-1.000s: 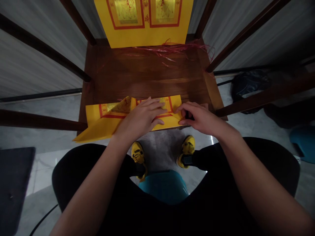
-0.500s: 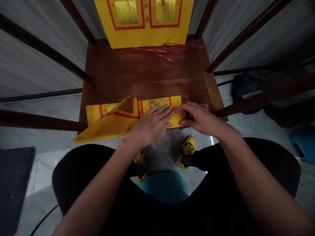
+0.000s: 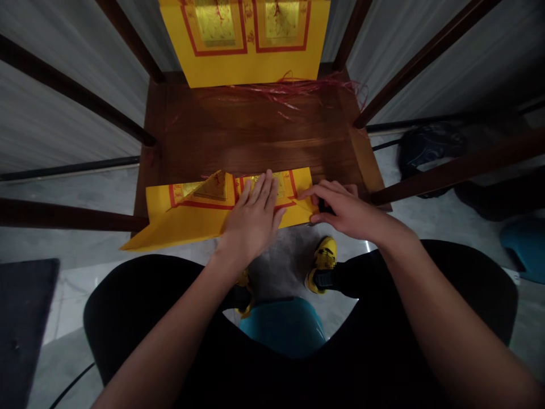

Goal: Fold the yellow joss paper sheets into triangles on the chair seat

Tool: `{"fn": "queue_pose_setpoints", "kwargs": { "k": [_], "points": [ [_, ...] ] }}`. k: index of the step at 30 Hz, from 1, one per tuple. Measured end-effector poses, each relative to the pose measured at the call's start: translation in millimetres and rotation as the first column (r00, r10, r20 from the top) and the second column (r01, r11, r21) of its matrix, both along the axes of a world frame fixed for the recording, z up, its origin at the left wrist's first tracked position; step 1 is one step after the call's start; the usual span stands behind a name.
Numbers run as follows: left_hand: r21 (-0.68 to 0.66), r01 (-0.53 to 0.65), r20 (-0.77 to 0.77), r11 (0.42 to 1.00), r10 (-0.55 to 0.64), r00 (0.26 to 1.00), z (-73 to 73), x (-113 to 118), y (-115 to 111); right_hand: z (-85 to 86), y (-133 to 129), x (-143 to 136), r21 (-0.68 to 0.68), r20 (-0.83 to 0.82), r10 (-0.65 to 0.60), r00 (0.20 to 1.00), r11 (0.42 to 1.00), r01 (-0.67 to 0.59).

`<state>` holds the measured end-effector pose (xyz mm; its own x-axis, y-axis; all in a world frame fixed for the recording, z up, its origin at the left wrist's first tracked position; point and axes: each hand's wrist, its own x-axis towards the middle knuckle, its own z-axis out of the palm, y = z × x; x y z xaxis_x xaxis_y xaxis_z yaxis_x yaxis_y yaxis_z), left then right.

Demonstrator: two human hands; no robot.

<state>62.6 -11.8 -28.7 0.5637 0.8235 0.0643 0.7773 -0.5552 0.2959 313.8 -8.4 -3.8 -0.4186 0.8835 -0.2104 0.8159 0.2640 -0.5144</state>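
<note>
A yellow sheet of joss paper point(image 3: 191, 224) with red borders and gold foil squares lies along the near edge of the wooden surface. Part of it is folded over, and a foil corner stands up left of centre. My left hand point(image 3: 249, 224) lies flat on the middle of the sheet, fingers outstretched over the fold and one foil square. At the sheet's right end, my right hand point(image 3: 344, 209) rests with the index fingertip on the paper and the thumb apart at the near corner. Its other fingers curl underneath, partly hidden.
More yellow joss paper point(image 3: 255, 68) lies at the far edge, beside loose red plastic strands point(image 3: 293, 91). Dark wooden bars point(image 3: 76, 96) rise around the wooden surface point(image 3: 255, 130). Below are a teal stool point(image 3: 283, 324) and a black bag point(image 3: 430, 147).
My left hand has slid leftward along the sheet and its fingers now point farther away from me, uncovering more paper on the right. My right hand stays at the right end.
</note>
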Motion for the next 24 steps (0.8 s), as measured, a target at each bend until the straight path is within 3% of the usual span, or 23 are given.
{"fn": "queue_pose_setpoints", "kwargs": {
  "k": [7,9,15,24],
  "points": [
    [-0.002,-0.08,0.023,0.997,0.08,0.997,-2.7,4,10,-1.5,-3,2,0.02,-0.014,0.018,1.0,1.0,-0.018],
    [0.014,-0.042,0.018,0.999,0.041,0.999,-0.7,2,11,-2.3,-3,3,0.018,-0.019,0.016,1.0,1.0,-0.016],
    [0.022,0.245,-0.042,0.969,-0.244,0.969,1.1,0,4,-3.9,0,5,0.007,-0.055,0.024,0.998,1.0,-0.024],
    [0.008,0.226,-0.051,0.974,-0.225,0.973,-2.5,-4,2,-1.3,0,4,-0.018,-0.046,0.004,0.999,1.0,-0.005]
  ]
}}
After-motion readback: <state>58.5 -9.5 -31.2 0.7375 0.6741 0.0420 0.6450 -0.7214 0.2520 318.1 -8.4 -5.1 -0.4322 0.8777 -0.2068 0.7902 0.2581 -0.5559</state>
